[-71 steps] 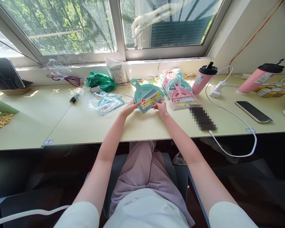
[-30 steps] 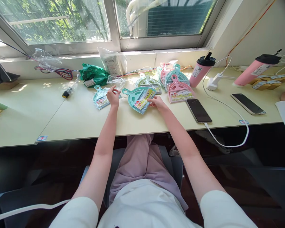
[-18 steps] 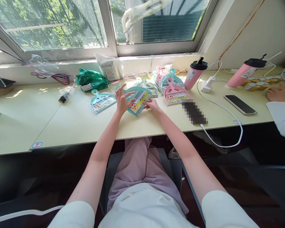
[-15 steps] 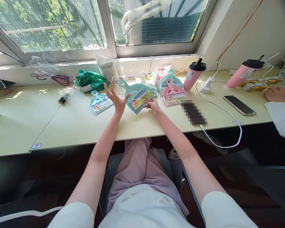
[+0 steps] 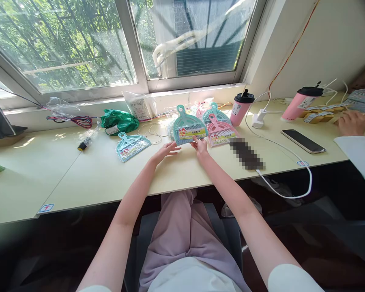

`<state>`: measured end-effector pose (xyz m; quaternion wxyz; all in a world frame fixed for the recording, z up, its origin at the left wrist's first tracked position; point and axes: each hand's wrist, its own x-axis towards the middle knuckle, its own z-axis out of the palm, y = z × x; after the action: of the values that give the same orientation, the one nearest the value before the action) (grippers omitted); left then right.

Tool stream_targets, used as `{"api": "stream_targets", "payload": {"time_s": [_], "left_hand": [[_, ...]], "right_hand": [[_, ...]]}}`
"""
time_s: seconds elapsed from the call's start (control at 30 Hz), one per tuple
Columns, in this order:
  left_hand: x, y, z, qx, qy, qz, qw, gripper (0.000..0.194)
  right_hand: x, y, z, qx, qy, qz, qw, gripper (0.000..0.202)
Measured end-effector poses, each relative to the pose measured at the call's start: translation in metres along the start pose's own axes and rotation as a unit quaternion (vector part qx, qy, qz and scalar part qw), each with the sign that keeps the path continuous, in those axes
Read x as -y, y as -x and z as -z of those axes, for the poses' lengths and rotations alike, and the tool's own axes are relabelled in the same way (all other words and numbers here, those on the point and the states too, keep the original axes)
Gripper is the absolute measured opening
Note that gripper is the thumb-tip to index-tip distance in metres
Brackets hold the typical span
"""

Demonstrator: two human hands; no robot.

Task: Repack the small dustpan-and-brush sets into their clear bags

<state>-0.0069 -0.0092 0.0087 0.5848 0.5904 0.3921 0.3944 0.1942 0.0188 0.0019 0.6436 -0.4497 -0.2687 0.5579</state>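
Note:
A teal mini dustpan and brush set (image 5: 190, 126) with a printed label is held up over the table, its handle pointing toward the window. My right hand (image 5: 201, 148) grips its lower right edge between thumb and fingers. Just below its lower left corner is my left hand (image 5: 166, 153), fingers stretched out and holding nothing. Another teal dustpan set (image 5: 131, 147) in clear wrap lies to the left. Close by on the right sit a pink dustpan set (image 5: 221, 132) and a teal one (image 5: 214, 114) behind it, partly covered.
A green plastic bag (image 5: 119, 121) and a clear packet (image 5: 138, 106) stand by the window. To the right are a pink cup (image 5: 241, 108), a white charger (image 5: 258, 119), a blurred-out object (image 5: 246, 154), a phone (image 5: 303, 140) and another person's hand (image 5: 352, 123).
The held dustpan set has turned so its handle points up, and shifted slightly right. My left hand has dropped from its raised, spread pose to below the set's lower edge.

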Motion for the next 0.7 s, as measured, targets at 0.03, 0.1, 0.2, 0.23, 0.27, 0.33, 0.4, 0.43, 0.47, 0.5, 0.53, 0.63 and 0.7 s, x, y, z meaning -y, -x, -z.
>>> {"api": "stream_targets", "payload": {"time_s": [0.03,0.1,0.2,0.23,0.27,0.33,0.4,0.43,0.47,0.5,0.53,0.63,0.7], "left_hand": [[0.000,-0.002,0.005,-0.017,-0.004,0.009,1.000,0.080],[-0.002,-0.007,0.017,-0.083,0.008,0.005,0.996,0.088],[-0.007,-0.009,0.027,-0.157,0.051,-0.050,0.985,0.094],[-0.009,-0.007,0.026,-0.155,0.060,-0.069,0.984,0.093],[-0.011,-0.005,0.024,-0.147,0.062,-0.085,0.984,0.090],[-0.013,-0.001,0.015,-0.135,0.047,-0.109,0.984,0.086],[-0.012,0.002,0.007,-0.146,0.017,-0.130,0.981,0.089],[-0.011,0.002,0.005,-0.152,0.004,-0.139,0.979,0.091],[-0.010,0.002,0.004,-0.157,-0.005,-0.146,0.977,0.092],[-0.008,0.001,0.004,-0.161,-0.013,-0.151,0.975,0.092],[-0.006,0.000,0.005,-0.163,-0.018,-0.153,0.975,0.092],[-0.002,-0.004,0.008,-0.160,-0.034,-0.161,0.973,0.089],[0.000,-0.006,0.007,-0.166,-0.036,-0.172,0.970,0.092]], "right_hand": [[0.000,0.000,0.001,-0.004,-0.001,-0.005,1.000,0.026],[0.001,0.001,0.000,0.010,0.008,-0.015,1.000,0.023],[0.001,0.006,-0.004,0.080,0.053,-0.027,0.995,0.019],[0.000,0.008,-0.005,0.106,0.075,-0.028,0.991,0.018],[-0.001,0.010,-0.007,0.127,0.094,-0.025,0.987,0.017],[-0.003,0.013,-0.009,0.146,0.115,-0.014,0.982,0.016],[-0.006,0.014,-0.010,0.143,0.120,-0.007,0.982,0.016],[-0.007,0.014,-0.010,0.140,0.120,-0.007,0.983,0.016],[-0.008,0.013,-0.010,0.140,0.121,-0.007,0.983,0.016],[-0.008,0.013,-0.010,0.143,0.119,-0.007,0.983,0.016],[-0.009,0.012,-0.010,0.147,0.114,-0.007,0.982,0.017],[-0.010,0.010,-0.011,0.160,0.074,-0.021,0.984,0.017],[-0.011,0.009,-0.012,0.165,0.038,-0.043,0.985,0.015]]}}
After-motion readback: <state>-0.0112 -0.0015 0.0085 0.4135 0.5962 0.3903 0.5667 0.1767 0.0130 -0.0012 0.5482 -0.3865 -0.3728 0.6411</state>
